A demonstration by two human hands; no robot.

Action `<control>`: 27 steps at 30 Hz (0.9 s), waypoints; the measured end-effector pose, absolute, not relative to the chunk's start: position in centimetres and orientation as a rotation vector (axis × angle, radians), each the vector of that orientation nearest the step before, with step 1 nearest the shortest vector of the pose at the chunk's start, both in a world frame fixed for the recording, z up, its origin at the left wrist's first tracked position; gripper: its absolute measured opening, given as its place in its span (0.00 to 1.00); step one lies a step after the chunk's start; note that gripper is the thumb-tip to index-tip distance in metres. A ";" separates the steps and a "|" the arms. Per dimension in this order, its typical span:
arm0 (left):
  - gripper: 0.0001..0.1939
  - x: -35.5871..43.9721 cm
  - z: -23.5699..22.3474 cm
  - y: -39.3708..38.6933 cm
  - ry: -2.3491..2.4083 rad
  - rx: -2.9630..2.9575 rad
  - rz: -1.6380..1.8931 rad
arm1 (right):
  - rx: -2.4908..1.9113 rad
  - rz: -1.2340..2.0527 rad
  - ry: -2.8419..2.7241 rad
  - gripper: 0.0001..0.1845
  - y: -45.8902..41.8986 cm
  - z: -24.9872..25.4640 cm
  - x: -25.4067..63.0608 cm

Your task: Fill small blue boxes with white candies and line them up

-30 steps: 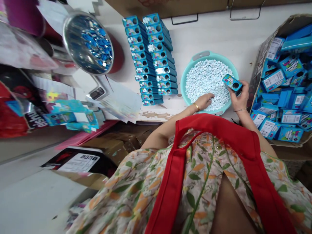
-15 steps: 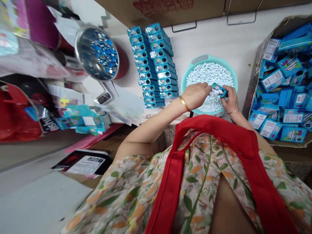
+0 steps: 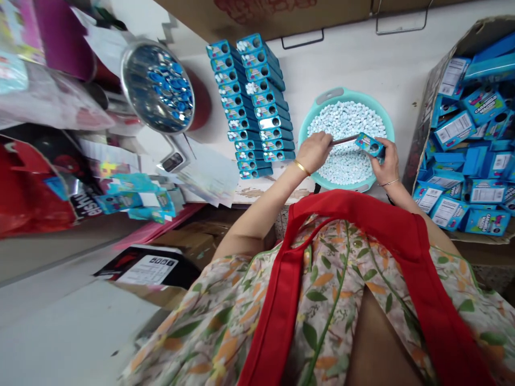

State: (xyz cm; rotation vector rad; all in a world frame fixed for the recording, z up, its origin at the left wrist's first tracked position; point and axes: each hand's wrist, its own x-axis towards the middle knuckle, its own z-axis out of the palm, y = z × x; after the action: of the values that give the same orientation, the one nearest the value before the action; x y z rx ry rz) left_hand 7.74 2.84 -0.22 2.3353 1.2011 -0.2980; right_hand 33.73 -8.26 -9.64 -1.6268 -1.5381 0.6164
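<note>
Over the turquoise basin (image 3: 306, 115), my left hand (image 3: 316, 154) is closed around the handle of a slim metal spoon (image 3: 343, 141); its far end meets the box and its bowl cannot be made out. My right hand (image 3: 386, 163) grips a small blue candy box (image 3: 369, 144) by its right end. The box lies tilted, with a dark round hole in its top. Below both hands, small pale blue candies (image 3: 346, 119) fill the basin.
Two rows of blue candy boxes (image 3: 241, 112) stand left of the basin, some with candies on top. On the right a carton (image 3: 422, 102) holds many blue boxes. A steel bowl (image 3: 132, 102) with blue-silver pieces and a scale (image 3: 173, 161) are at left.
My left hand has drawn back to the left, exposing the spoon's handle. The box in my right hand has turned and risen slightly; the loose candies seen at it before no longer show.
</note>
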 end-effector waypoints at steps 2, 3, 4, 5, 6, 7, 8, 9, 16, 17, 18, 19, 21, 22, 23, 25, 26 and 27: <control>0.17 8.0 -2.9 2.3 1.181 2.217 -0.317 | -1.631 0.606 -1.518 0.31 -8.3 -9.5 34.0; 0.17 8.3 -3.9 1.9 1.179 2.147 -0.292 | -1.635 0.608 -1.501 0.31 -8.3 -9.3 34.0; 0.17 8.7 -4.8 1.5 1.187 2.073 -0.253 | -1.639 0.612 -1.479 0.32 -8.3 -9.2 34.0; 0.19 8.9 -5.5 1.2 1.202 2.005 -0.211 | -1.646 0.618 -1.455 0.32 -8.3 -9.1 34.0; 0.22 9.1 -6.1 0.9 1.218 1.953 -0.179 | -1.656 0.624 -1.430 0.32 -8.2 -9.0 33.9; 0.24 9.1 -6.7 0.8 1.228 1.926 -0.163 | -1.667 0.632 -1.405 0.32 -8.2 -8.8 33.9; 0.26 8.9 -7.3 0.9 1.233 1.926 -0.165 | -1.678 0.639 -1.382 0.32 -8.1 -8.7 33.9; 0.26 8.7 -7.8 1.0 1.240 1.944 -0.176 | -1.687 0.648 -1.361 0.33 -8.0 -8.6 33.9; 0.27 9.1 -10.8 0.0 1.297 2.149 -0.216 | -1.681 0.637 -1.337 0.31 -7.7 -8.1 34.7; 0.28 9.6 -11.2 -0.6 1.241 2.157 -0.226 | -1.683 0.629 -1.337 0.31 -7.8 -8.0 34.9; 0.28 10.2 -11.5 -1.2 1.175 2.154 -0.233 | -1.692 0.629 -1.336 0.31 -7.8 -8.0 35.0; 0.28 10.6 -11.8 -1.8 1.106 2.141 -0.229 | -1.706 0.636 -1.335 0.32 -7.9 -7.9 35.2; 0.27 11.0 -12.5 -2.6 0.978 2.093 -0.164 | -1.740 0.661 -1.337 0.33 -8.0 -7.9 35.5; 0.27 11.0 -12.8 -2.8 0.926 2.057 -0.108 | -1.751 0.672 -1.342 0.34 -8.1 -7.8 35.6; 0.26 10.8 -13.0 -2.8 0.883 2.016 -0.042 | -1.759 0.681 -1.349 0.34 -8.1 -7.8 35.6; 0.23 9.9 -13.1 -2.6 0.820 1.942 0.098 | -1.762 0.694 -1.366 0.34 -8.0 -7.8 35.7; 0.23 9.3 -12.8 -2.4 0.796 1.916 0.164 | -1.761 0.697 -1.376 0.34 -8.0 -7.8 35.6; 0.24 8.7 -12.3 -2.1 0.775 1.902 0.225 | -1.760 0.694 -1.385 0.33 -8.0 -7.8 35.6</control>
State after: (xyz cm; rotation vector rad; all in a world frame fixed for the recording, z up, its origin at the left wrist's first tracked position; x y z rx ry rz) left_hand 8.67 -2.09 -12.27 1.9025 0.7751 0.2247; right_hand 35.58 -7.99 -7.81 -1.7600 -1.3853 0.6938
